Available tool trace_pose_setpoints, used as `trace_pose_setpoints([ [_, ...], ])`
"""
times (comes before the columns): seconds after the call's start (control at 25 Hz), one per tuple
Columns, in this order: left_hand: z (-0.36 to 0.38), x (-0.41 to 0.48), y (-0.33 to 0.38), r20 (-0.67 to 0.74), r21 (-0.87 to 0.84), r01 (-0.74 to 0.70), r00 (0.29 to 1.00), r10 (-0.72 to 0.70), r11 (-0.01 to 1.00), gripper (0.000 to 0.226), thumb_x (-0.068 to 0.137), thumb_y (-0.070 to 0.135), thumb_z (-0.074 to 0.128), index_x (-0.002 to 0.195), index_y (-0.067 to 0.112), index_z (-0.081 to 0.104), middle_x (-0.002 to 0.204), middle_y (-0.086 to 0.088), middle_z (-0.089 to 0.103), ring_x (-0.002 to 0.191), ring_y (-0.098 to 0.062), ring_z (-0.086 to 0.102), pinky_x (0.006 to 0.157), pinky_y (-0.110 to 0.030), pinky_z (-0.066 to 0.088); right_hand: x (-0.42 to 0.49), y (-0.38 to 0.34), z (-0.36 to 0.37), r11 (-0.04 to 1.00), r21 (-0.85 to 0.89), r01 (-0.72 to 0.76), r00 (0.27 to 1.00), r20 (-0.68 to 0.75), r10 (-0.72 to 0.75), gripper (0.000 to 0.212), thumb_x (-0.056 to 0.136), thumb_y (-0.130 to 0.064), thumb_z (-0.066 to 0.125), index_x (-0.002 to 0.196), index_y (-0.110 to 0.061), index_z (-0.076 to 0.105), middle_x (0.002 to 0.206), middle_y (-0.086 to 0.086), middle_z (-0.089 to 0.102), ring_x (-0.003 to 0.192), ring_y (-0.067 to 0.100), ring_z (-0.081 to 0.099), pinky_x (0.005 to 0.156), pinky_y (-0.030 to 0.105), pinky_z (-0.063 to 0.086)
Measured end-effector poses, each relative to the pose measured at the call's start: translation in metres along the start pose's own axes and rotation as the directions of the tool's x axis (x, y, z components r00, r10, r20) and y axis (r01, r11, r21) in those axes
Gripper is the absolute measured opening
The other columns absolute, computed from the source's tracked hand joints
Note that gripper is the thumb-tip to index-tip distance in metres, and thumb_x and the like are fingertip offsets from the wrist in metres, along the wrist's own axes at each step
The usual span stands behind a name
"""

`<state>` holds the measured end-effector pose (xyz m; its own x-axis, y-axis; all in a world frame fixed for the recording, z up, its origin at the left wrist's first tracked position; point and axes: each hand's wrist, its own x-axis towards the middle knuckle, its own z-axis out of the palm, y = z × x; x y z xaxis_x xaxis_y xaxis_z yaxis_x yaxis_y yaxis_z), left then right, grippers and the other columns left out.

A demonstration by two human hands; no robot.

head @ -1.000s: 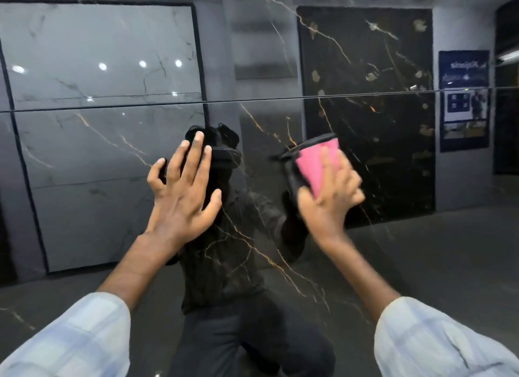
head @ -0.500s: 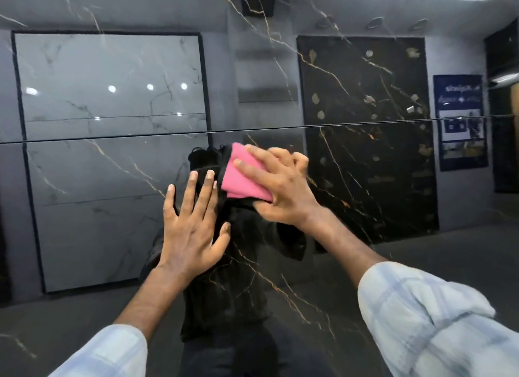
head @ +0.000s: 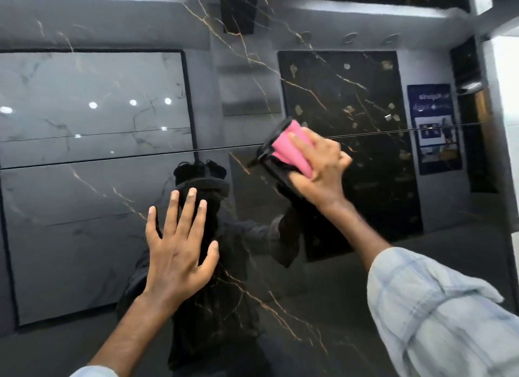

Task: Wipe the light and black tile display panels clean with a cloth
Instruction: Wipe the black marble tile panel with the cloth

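left grip (head: 179, 253) spread flat on black panel (head: 280, 301) | right grip (head: 323, 169) clamps pink cloth (head: 289, 150), likely touching panel

A matte grey wall (head: 203, 95) shows in reflection, with a blue rectangular poster (head: 434, 129) at the right. Three round recessed ceiling fittings (head: 350, 38) sit above it. Small white light spots (head: 133, 102) glint at the left. A dark grey floor (head: 455, 236) runs below, and a bright white strip (head: 505, 81) edges the far right.

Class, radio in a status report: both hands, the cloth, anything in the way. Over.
Left hand open, flat on black tile panel. Right hand grips pink cloth, pressed to panel. Nothing in the way.
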<state>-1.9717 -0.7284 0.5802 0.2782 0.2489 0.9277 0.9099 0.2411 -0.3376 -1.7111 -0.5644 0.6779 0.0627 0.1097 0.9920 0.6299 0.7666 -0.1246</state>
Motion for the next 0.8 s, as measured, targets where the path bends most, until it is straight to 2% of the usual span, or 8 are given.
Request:
trace_pose_setpoints([
  [0.08, -0.001, 0.012, 0.027, -0.017, -0.068, -0.098, 0.995, 0.097, 0.993, 0.079, 0.090, 0.045, 0.051, 0.159, 0.007, 0.040, 0.172, -0.014, 0.020, 0.159, -0.034, 0.019, 0.122, -0.063, 0.013, 0.001, 0.015, -0.008, 0.961, 0.052, -0.272, 0.960, -0.059, 0.275, 0.075, 0.066, -0.040, 0.054, 0.141, -0.041, 0.058, 0.151, -0.011, 0.049, 0.127, 0.026, 0.045, 0.092, 0.037, 0.023],
  [0.12, 0.003, 0.018, 0.045, -0.012, -0.076, -0.157, 0.988, 0.157, 0.985, 0.081, 0.089, 0.047, 0.053, 0.158, 0.007, 0.041, 0.172, -0.012, 0.021, 0.159, -0.031, 0.022, 0.122, -0.062, 0.017, 0.002, 0.012, -0.007, 0.952, 0.038, -0.304, 0.950, -0.057, 0.306, 0.076, 0.067, -0.040, 0.053, 0.143, -0.038, 0.057, 0.152, -0.008, 0.048, 0.127, 0.028, 0.044, 0.091, 0.037, 0.022],
  [0.28, 0.034, 0.023, 0.099, 0.105, -0.038, -0.228, 0.967, 0.230, 0.973, 0.086, 0.085, 0.052, 0.061, 0.158, 0.011, 0.043, 0.172, -0.007, 0.022, 0.160, -0.029, 0.020, 0.123, -0.059, 0.021, -0.001, 0.008, -0.009, 0.994, -0.095, -0.046, 0.996, 0.077, 0.053, 0.082, 0.070, -0.039, 0.051, 0.152, -0.030, 0.046, 0.160, 0.003, 0.036, 0.128, 0.028, 0.034, 0.090, 0.042, 0.023],
  [0.44, 0.044, 0.017, 0.099, 0.110, 0.008, -0.229, 0.968, 0.227, 0.973, 0.083, 0.089, 0.049, 0.057, 0.160, 0.011, 0.039, 0.173, -0.008, 0.020, 0.160, -0.032, 0.017, 0.126, -0.056, 0.020, 0.016, 0.012, -0.025, 0.985, -0.156, 0.074, 0.993, 0.101, -0.059, 0.089, 0.066, -0.024, 0.053, 0.154, -0.026, 0.044, 0.167, -0.002, 0.026, 0.131, 0.024, 0.029, 0.096, 0.039, 0.022],
  [0.6, 0.045, 0.016, 0.098, 0.100, 0.047, -0.238, 0.968, 0.232, 0.970, 0.080, 0.093, 0.049, 0.052, 0.161, 0.009, 0.037, 0.173, -0.008, 0.018, 0.160, -0.032, 0.016, 0.126, -0.056, 0.019, 0.008, -0.005, -0.014, 0.995, 0.084, 0.044, 0.964, 0.258, -0.064, 0.098, 0.071, -0.018, 0.049, 0.164, -0.026, 0.019, 0.173, -0.006, 0.002, 0.141, 0.025, 0.019, 0.114, 0.037, 0.020],
  [0.68, 0.046, 0.015, 0.099, 0.103, 0.047, -0.234, 0.968, 0.228, 0.971, 0.079, 0.094, 0.050, 0.049, 0.161, 0.009, 0.036, 0.174, -0.009, 0.017, 0.160, -0.033, 0.015, 0.126, -0.057, 0.019, 0.015, -0.004, -0.024, 0.984, 0.178, -0.007, 0.905, 0.420, -0.069, 0.101, 0.080, -0.022, 0.061, 0.165, -0.030, 0.009, 0.170, -0.013, -0.015, 0.146, 0.024, 0.006, 0.121, 0.041, 0.012],
  [0.72, 0.047, 0.016, 0.099, 0.109, 0.042, -0.232, 0.968, 0.226, 0.972, 0.079, 0.094, 0.050, 0.049, 0.161, 0.010, 0.035, 0.174, -0.009, 0.017, 0.160, -0.033, 0.015, 0.126, -0.057, 0.018, 0.020, -0.005, -0.029, 0.983, 0.179, -0.041, 0.885, 0.462, -0.047, 0.101, 0.082, -0.028, 0.069, 0.164, -0.032, 0.010, 0.169, -0.017, -0.016, 0.146, 0.022, 0.004, 0.120, 0.037, 0.010],
  [0.8, 0.046, 0.016, 0.099, 0.118, 0.045, -0.230, 0.968, 0.224, 0.972, 0.079, 0.096, 0.051, 0.047, 0.162, 0.010, 0.033, 0.174, -0.009, 0.016, 0.160, -0.033, 0.015, 0.126, -0.057, 0.019, 0.027, -0.011, -0.029, 0.979, 0.188, -0.083, 0.933, 0.360, 0.010, 0.082, 0.086, -0.034, 0.071, 0.159, -0.034, 0.034, 0.171, -0.015, 0.002, 0.141, 0.016, 0.013, 0.111, 0.023, 0.008],
])
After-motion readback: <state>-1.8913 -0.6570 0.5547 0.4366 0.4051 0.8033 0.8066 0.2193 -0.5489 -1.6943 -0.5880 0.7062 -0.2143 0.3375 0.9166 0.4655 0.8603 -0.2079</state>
